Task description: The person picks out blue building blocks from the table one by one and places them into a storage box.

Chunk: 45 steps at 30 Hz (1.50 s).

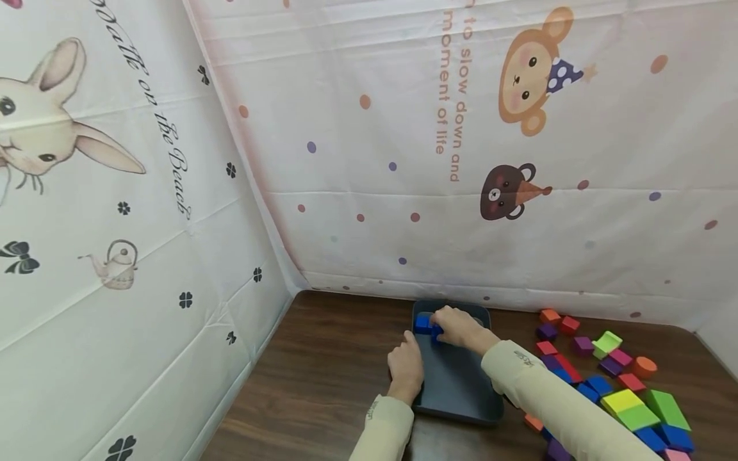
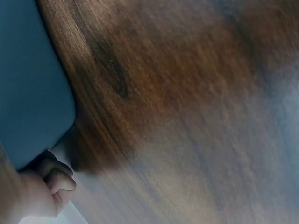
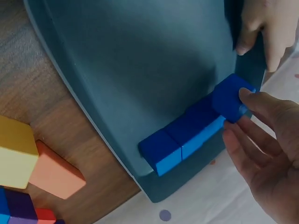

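Note:
A dark blue-grey tray [image 1: 455, 384] lies on the table, its long side running away from me. My left hand [image 1: 406, 368] grips the left rim; in the right wrist view the thumb of that left hand [image 3: 271, 25] lies inside the rim and a finger outside. Curled fingers of the left hand [image 2: 46, 186] show beside the tray [image 2: 32, 88] in the left wrist view. At the tray's far end, blue blocks [image 3: 161, 151] stand side by side in a row. Between thumb and fingers, my right hand [image 3: 280, 144] pinches a blue block [image 3: 231, 98] at the row's left-rim end.
Loose coloured blocks [image 1: 623, 401] lie scattered on the table right of the tray, beneath and beyond my right sleeve [image 1: 553, 397]. An orange cylinder [image 1: 644, 367] is among them. A printed cloth [image 1: 369, 243] hangs behind the table's far edge, another along the left.

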### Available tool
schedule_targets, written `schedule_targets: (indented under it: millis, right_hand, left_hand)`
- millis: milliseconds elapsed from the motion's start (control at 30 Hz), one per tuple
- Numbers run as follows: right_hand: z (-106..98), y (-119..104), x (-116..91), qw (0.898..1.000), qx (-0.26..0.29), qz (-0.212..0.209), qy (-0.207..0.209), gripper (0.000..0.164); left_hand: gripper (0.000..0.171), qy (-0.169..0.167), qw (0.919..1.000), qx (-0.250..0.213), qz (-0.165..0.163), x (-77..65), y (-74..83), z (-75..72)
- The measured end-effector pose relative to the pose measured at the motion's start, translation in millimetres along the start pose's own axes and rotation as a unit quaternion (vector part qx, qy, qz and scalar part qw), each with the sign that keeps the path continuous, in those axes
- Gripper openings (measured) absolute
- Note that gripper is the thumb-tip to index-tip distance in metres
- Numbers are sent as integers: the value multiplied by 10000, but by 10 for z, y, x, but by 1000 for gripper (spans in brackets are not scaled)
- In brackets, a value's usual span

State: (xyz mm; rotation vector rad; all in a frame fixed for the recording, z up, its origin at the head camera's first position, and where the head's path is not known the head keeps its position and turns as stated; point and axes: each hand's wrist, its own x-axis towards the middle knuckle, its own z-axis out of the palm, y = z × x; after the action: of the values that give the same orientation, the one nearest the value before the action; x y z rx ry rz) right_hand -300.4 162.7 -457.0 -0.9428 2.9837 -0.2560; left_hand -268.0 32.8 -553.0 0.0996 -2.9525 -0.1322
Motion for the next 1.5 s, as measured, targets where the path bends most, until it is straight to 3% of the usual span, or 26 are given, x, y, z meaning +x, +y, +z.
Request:
schedule_targets:
  millis: [133, 467, 600, 700, 833, 967, 1100, 1367, 1500]
  right_hand:
    - [32, 2, -13, 9999, -75, 128, 26, 26]
    - [187, 27, -181, 9993, 192, 312, -91, 23]
    - [189, 35, -216, 9993, 61, 369, -67, 22]
    - [126, 27, -226, 9995, -161, 281, 7, 19]
    - [-180, 64, -314, 9988, -416, -114, 220, 12]
    - [-542, 211, -604, 9964, -502, -296, 618, 9]
    - [-693, 391, -976, 9942, -731, -239, 757, 8]
    - [-497, 822, -1653, 9970, -676, 151, 345, 8]
    - [-391, 1003, -1746, 9984, -449, 342, -12, 6]
  left_hand:
    - [52, 118, 9999, -67, -5, -5, 29, -12]
    - [53, -82, 9999, -61, 33, -124, 144, -4]
    - [57, -142, 9997, -157, 84, -103, 163, 22]
    - [57, -131, 9996, -230, 107, -71, 104, 18]
    - [54, -42, 9994, -321, 83, -32, -4, -16]
    - [49, 78, 9990, -426, 109, -15, -31, -53]
    - [49, 17, 9994, -315, 153, -14, -37, -80]
    - [47, -40, 9997, -209, 148, -20, 16, -84]
    - [41, 49, 9996, -262, 59, 13, 2, -81]
